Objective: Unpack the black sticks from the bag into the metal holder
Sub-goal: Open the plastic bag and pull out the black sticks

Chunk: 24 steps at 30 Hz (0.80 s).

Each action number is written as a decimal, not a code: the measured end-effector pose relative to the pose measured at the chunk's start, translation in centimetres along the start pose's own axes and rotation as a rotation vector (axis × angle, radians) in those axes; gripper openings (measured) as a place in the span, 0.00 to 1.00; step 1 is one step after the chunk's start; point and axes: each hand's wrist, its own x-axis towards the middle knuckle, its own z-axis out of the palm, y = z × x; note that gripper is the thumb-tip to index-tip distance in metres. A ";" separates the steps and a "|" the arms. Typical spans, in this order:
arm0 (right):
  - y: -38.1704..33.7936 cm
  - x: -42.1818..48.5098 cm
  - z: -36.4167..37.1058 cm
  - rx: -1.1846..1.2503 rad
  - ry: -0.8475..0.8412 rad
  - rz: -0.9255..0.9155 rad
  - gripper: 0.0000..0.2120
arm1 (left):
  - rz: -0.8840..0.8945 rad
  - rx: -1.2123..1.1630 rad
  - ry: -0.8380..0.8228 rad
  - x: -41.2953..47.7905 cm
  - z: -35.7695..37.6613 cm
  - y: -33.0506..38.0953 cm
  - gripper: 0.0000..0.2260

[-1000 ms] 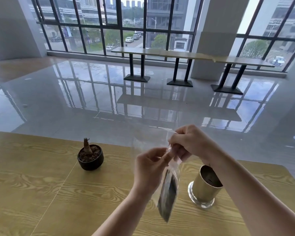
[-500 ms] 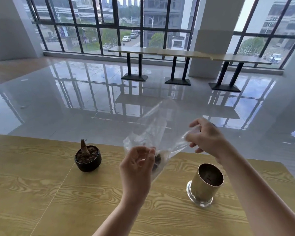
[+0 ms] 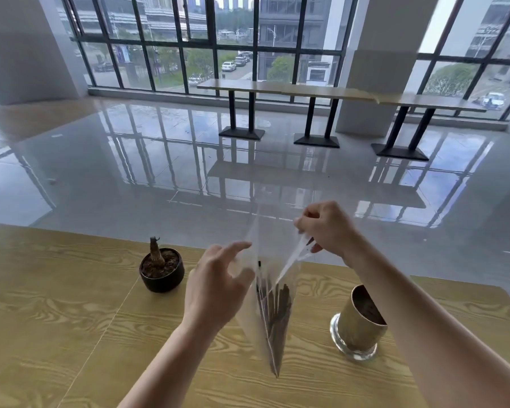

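From the head camera, the clear plastic bag (image 3: 273, 307) hangs in the air above the wooden table (image 3: 71, 334), its long axis close to upright with the closed bottom corner pointing down. The black sticks (image 3: 274, 304) are bunched in its lower half, lying lengthwise along that same axis. The right hand (image 3: 327, 231) is pinched shut on the bag's upper edge and carries it. The left hand (image 3: 215, 285) is spread open just beside the bag's left side, fingers (image 3: 236, 248) reaching toward the open mouth; whether they touch the film cannot be told through the blur.

The metal holder (image 3: 358, 322) stands on the table to the right of the bag, below the right forearm, its mouth facing up and nothing visible inside. The left hand looks the freer one to reach in and draw the sticks upward. A small potted plant (image 3: 161, 267) sits well to the left, out of the way.
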 end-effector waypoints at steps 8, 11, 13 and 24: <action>-0.2 -0.4 -2.2 -0.141 0.006 -0.068 0.12 | 0.052 0.215 0.061 2.5 -1.1 -1.4 0.19; 0.3 -0.9 -3.4 -0.228 0.031 -0.070 0.12 | 0.052 0.190 0.103 2.7 -1.5 -2.2 0.15; 0.2 -1.0 -3.2 -0.274 0.055 -0.080 0.11 | 0.089 0.160 0.069 2.7 -1.4 -1.8 0.14; 5.0 -3.6 -0.7 0.706 0.110 -0.047 0.27 | -0.097 -0.418 0.061 4.1 -1.7 1.0 0.13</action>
